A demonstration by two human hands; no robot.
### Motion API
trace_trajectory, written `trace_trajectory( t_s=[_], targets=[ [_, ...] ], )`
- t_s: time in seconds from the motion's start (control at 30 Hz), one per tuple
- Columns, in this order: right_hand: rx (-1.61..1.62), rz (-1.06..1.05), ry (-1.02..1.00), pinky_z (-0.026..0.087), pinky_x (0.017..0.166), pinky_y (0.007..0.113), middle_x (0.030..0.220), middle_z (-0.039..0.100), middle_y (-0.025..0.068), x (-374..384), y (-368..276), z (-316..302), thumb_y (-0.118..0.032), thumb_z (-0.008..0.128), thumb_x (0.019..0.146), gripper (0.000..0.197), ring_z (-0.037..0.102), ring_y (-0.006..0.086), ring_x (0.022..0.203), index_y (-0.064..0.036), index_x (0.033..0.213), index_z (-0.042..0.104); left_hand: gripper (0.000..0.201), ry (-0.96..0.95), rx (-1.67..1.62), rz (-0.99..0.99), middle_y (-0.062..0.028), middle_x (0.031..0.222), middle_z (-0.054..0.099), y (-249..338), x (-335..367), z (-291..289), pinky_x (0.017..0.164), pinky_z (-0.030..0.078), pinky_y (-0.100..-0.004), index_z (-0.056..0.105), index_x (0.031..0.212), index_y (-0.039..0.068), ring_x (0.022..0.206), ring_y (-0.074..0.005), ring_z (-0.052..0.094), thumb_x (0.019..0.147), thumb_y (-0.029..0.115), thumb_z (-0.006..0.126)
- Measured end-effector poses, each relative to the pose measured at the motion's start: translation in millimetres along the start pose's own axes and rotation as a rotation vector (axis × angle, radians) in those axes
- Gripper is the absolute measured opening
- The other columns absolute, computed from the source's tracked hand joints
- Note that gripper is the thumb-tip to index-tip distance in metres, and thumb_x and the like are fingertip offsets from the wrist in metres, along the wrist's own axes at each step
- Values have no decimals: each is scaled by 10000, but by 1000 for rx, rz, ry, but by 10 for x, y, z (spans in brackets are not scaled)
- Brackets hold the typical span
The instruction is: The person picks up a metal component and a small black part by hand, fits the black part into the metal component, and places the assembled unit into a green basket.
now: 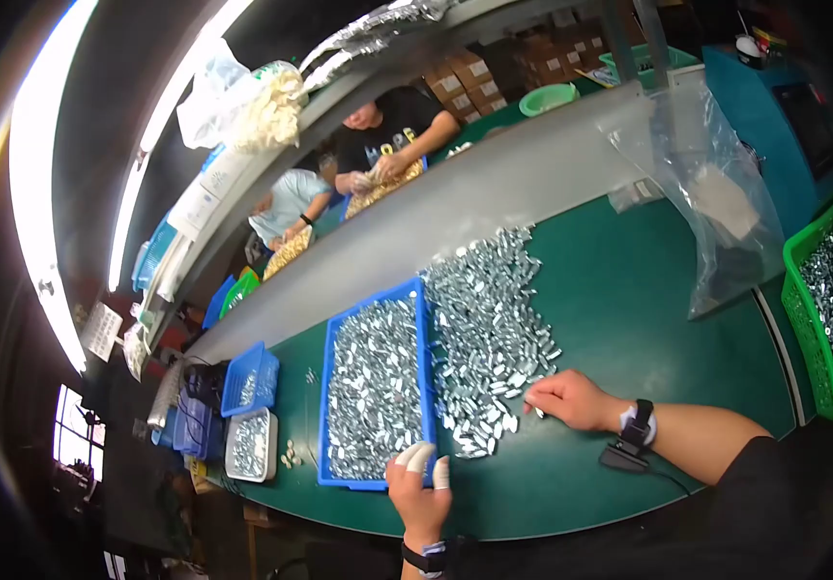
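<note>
The loose heap of small silver metal parts (489,338) lies mid-frame on the green table (629,309), just right of the blue tray (423,387) filled with the same parts. The right hand (571,398) rests on the heap's lower right edge, fingers pinched as if picking; this looks like sorting, and next a careful pick is called for. The left hand (420,488), fingertips capped white, lies spread on the tray's near rim. What the right fingers hold is hidden.

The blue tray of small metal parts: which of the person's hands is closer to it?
Left. The left hand rests its capped fingertips on the near edge of the blue tray. The right hand lies off to the tray's right, on the loose pile of metal parts.
</note>
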State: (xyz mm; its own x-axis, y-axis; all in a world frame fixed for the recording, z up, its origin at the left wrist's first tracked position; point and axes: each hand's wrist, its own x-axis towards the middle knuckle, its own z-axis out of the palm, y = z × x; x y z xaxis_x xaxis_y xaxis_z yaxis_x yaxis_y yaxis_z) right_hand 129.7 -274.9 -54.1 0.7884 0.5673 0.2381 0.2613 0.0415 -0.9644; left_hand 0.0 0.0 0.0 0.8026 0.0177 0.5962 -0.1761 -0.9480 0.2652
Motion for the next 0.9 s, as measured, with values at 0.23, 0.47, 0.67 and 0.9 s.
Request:
trace_trajectory(
  t_s=[0.23, 0.47, 0.67, 0.9],
  targets=[
    [72, 39, -6, 377, 564, 297, 636, 516, -2, -122, -60, 34, -212, 595, 1001, 236, 421, 78, 597, -45, 909, 735, 372, -289, -28, -96, -172, 1092, 630, 695, -235, 215, 855, 517, -423, 677, 1153, 31, 974, -368, 627, 810, 106, 801],
    [39, 40, -40, 370, 546, 289, 613, 503, -4, -177, -44, 59, -203, 602, 995, 224, 419, 70, 581, -39, 915, 732, 343, -252, -121, -124, -142, 1054, 622, 466, -348, 344, 764, 539, -365, 661, 1139, 32, 854, -296, 646, 817, 8, 776],
    [21, 72, -49, 372, 549, 288, 613, 504, -4, -181, -47, 51, -200, 605, 994, 221, 424, 65, 589, -38, 917, 734, 320, -239, -265, -238, -130, 1073, 627, 495, -378, 242, 711, 543, -323, 661, 1134, 35, 800, -235, 643, 833, -26, 752],
    [21, 69, -46, 376, 553, 286, 614, 507, 0, -131, -45, 25, -199, 602, 996, 220, 427, 68, 590, -39, 931, 738, 315, -173, -228, -184, -128, 1128, 634, 444, -368, 290, 706, 551, -315, 658, 1129, 19, 804, -223, 642, 832, -39, 745]
  ],
)
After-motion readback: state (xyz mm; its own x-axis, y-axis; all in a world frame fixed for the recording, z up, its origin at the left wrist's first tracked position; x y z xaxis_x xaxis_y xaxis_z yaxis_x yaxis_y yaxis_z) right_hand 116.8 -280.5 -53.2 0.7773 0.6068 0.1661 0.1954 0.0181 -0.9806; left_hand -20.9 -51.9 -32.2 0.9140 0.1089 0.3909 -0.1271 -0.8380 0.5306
